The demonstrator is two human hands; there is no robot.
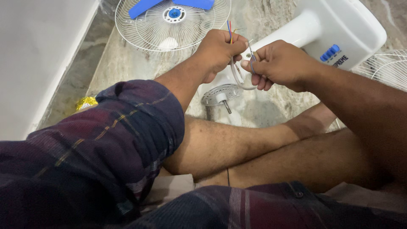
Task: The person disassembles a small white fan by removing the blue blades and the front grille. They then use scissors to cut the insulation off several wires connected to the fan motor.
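My left grip and right grip are nearly touching, each closed on the cable, so nothing passes between them. Just beyond my left one lies the fan grille with its blue blades. The white fan base crowds in right behind my right grip, and a second grille blocks the far right. Directly under both sits the motor part with its shaft sticking up. My crossed legs wall off the near side. Open floor lies to the left, up to the white wall, with only a gold wrapper on it.
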